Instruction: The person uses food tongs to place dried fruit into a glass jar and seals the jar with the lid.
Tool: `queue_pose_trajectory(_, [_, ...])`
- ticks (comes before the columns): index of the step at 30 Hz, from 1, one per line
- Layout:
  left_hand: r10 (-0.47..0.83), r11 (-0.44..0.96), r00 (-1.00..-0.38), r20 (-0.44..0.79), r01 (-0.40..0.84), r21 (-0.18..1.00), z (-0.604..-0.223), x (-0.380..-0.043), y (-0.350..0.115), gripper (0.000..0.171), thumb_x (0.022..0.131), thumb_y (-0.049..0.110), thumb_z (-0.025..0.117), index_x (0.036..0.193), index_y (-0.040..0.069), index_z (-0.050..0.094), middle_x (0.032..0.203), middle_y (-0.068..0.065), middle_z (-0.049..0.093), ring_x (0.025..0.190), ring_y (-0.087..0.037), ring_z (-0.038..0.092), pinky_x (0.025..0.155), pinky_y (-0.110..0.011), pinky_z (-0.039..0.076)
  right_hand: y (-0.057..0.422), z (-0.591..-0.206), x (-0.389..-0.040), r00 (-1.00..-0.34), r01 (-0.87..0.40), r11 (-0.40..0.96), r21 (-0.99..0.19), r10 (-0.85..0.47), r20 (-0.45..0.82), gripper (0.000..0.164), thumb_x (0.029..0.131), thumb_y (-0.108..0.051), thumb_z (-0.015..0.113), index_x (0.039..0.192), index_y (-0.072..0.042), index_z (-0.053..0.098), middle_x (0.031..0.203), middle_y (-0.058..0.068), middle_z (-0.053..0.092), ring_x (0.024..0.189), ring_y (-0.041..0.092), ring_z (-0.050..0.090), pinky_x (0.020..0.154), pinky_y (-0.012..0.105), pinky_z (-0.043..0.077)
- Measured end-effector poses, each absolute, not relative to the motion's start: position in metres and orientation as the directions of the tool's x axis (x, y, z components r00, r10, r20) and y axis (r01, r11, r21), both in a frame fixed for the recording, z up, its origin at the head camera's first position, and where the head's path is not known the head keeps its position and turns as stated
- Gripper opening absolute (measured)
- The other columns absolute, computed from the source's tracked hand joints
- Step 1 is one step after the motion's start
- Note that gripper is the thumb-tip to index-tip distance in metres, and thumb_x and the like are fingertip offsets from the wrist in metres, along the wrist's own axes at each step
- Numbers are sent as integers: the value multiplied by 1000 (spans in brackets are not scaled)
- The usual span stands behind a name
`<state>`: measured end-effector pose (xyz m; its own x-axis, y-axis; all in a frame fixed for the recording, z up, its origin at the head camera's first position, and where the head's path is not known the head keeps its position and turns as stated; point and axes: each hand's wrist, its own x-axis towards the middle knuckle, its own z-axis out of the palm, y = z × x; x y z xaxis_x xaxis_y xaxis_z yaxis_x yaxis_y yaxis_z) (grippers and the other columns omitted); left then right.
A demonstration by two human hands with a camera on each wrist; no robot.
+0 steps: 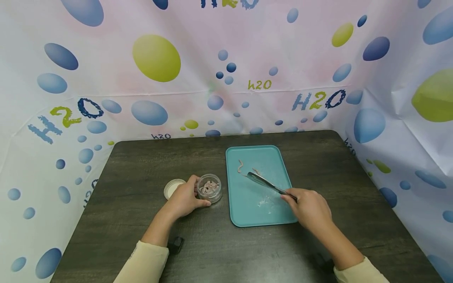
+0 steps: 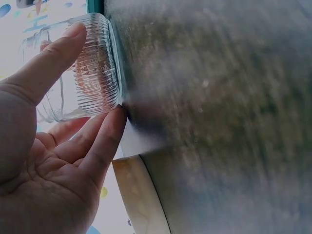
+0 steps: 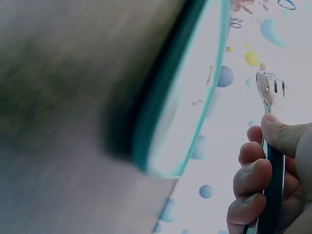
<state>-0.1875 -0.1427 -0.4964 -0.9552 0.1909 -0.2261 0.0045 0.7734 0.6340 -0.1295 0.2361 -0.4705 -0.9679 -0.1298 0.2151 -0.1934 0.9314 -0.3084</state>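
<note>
My left hand (image 1: 185, 198) grips a small ribbed glass jar (image 2: 97, 68), thumb on one side and fingers on the other. Pale pinkish, worm-like strands (image 1: 209, 188) lie inside the jar, which stands on the table. In my right hand (image 1: 313, 208) are slim metal tongs (image 1: 265, 181), held over a teal tray (image 1: 247, 212); their slotted head (image 3: 270, 87) shows in the right wrist view. A small pinkish bit shows at the tongs' tip. One curled strand (image 1: 240, 166) lies on the tray near its far left, and a shorter strand (image 1: 256, 171) lies near the tongs.
A round pale lid (image 1: 173, 188) lies on the dark wooden table (image 1: 198, 236) just left of the jar, partly behind my left hand. Whitish smears mark the tray's near half. A printed sheet (image 1: 198, 59) hangs behind and along the table's sides.
</note>
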Motion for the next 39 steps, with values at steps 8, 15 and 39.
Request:
queue_pose_trajectory(8, [192,783,-956,-222,13,622,-495,-188,-142,87,85,33,96,152,4,48,125,-15,73,115,-30,72,96,-50,59,213,-462,-138,-951,-243,918,-314,-162,262,19,96,-26,84,111,-14,86,93,7,84,57,9,53,47,27,35])
queue_pose_trajectory(15, [191,781,-957,-220,12,624,-495,-188,-142,86,84,34,97,151,5,49,124,-14,73,113,-29,72,95,-49,59,197,-460,-143,-941,-279,908,-312,-192,280,18,95,-27,85,109,-16,87,92,4,85,58,10,59,49,28,41])
queue_pose_trajectory(39, [197,782,-959,-202,29,623,-497,-189,-144,80,83,33,97,145,7,53,113,-7,72,99,-20,69,88,-44,57,151,-464,-150,-918,-363,889,-278,-290,270,15,93,-33,86,102,-21,87,93,-3,84,59,6,59,52,23,40])
